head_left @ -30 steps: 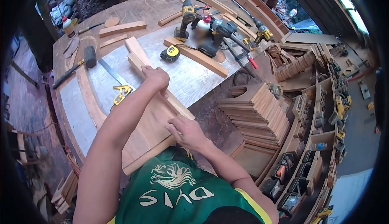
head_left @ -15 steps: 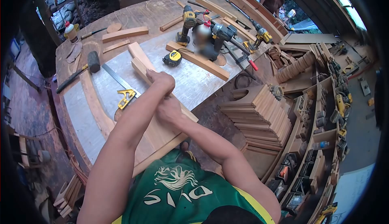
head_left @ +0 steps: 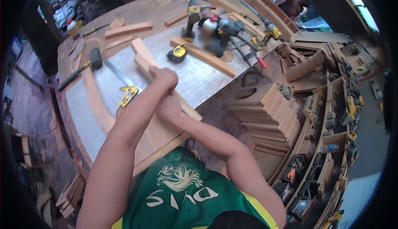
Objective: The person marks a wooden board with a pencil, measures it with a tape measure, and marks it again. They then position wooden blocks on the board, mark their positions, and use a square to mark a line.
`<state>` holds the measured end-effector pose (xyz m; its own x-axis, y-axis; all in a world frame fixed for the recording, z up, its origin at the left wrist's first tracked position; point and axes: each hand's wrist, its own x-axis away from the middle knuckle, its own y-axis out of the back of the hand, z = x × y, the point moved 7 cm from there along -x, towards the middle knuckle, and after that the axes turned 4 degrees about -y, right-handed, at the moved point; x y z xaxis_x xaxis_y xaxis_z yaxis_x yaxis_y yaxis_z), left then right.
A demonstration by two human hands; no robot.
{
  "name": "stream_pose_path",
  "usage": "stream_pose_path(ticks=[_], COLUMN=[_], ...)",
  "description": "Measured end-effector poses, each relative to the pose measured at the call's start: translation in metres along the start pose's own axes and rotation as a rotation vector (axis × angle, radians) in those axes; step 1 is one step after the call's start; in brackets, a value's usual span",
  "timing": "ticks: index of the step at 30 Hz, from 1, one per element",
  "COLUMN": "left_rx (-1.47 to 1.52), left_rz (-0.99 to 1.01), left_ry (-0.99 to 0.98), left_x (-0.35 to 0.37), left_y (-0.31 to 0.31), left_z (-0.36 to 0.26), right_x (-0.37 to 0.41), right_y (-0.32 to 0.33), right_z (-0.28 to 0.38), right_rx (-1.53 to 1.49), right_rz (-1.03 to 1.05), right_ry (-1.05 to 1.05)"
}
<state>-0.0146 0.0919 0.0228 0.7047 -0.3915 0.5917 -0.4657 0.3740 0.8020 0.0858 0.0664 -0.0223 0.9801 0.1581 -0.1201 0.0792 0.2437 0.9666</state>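
My left hand (head_left: 164, 79) is closed on a narrow wooden piece (head_left: 144, 63) that lies slantwise over the near part of the workbench. Just below it, my right hand (head_left: 168, 108) rests against the same wood, its fingers hidden behind my left wrist. Wide pale boards (head_left: 155, 135) lie under my forearms at the bench's near edge. Left of my left forearm is a combination square (head_left: 127, 95) with a yellow head. A yellow and black tape measure (head_left: 177, 54) sits beyond my hands.
A mallet (head_left: 95, 59) lies at the left. Cordless drills (head_left: 192, 17), a glue bottle (head_left: 210, 23) and a wooden strip (head_left: 203, 57) occupy the far side. Stacked cut wood (head_left: 265, 113) stands right of the bench, beside tool shelves (head_left: 331, 140). Another person (head_left: 292, 5) is in the background.
The view has shifted slightly and blurred. Both hands stay on the wooden piece with hardly any movement. The person in the background has moved a little to the right.
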Motion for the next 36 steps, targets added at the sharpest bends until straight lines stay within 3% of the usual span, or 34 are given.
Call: stream_pose_path(ticks=[4, 6, 9, 12, 13, 15, 17, 19, 22, 24, 26, 31, 36], left_rx=[-0.049, 0.044, 0.023, 0.051, 0.045, 0.04, 0.037, 0.015, -0.042, -0.065, -0.07, -0.093, -0.114], left_rz=[0.04, 0.042, 0.089, 0.084, 0.093, 0.095, 0.094, 0.082, 0.058, 0.058, 0.053, 0.098, 0.094], left_ry=[-0.018, -0.029, -0.013, -0.032, -0.031, -0.02, -0.004, 0.009, 0.03, 0.057, 0.058, 0.047, 0.056], left_x=[0.0, 0.004, -0.008, 0.002, 0.003, 0.008, 0.002, 0.002, 0.009, 0.006, 0.005, 0.001, -0.001], left_y=[-0.003, 0.001, -0.01, -0.003, -0.003, -0.001, -0.003, -0.004, 0.0, -0.003, -0.004, -0.008, -0.008], left_z=[-0.001, 0.001, 0.001, -0.001, 0.0, 0.002, 0.003, 0.004, 0.004, 0.005, 0.005, 0.003, 0.003], right_x=[-0.002, -0.007, -0.008, -0.012, -0.01, -0.009, -0.003, 0.012, 0.039, 0.069, 0.098, 0.155, 0.124], right_y=[0.028, 0.026, 0.022, 0.013, 0.012, -0.016, -0.004, 0.029, 0.05, 0.057, 0.079, 0.11, 0.119], right_z=[0.013, 0.015, 0.018, 0.016, 0.013, -0.004, -0.001, 0.01, 0.004, -0.006, -0.012, -0.026, 0.001], right_rx=[-0.21, -0.124, 0.01, 0.095, 0.078, -0.06, -0.034, 0.152, 0.109, 0.155, 0.168, 0.217, 0.049], right_rz=[-0.244, -0.326, -0.161, 0.135, -0.037, -0.021, 0.024, 0.097, 0.297, 0.167, 0.317, 0.398, -0.041], right_ry=[0.068, 0.088, -0.021, -0.083, -0.012, -0.173, -0.18, -0.028, -0.114, -0.047, -0.15, -0.192, 0.08])
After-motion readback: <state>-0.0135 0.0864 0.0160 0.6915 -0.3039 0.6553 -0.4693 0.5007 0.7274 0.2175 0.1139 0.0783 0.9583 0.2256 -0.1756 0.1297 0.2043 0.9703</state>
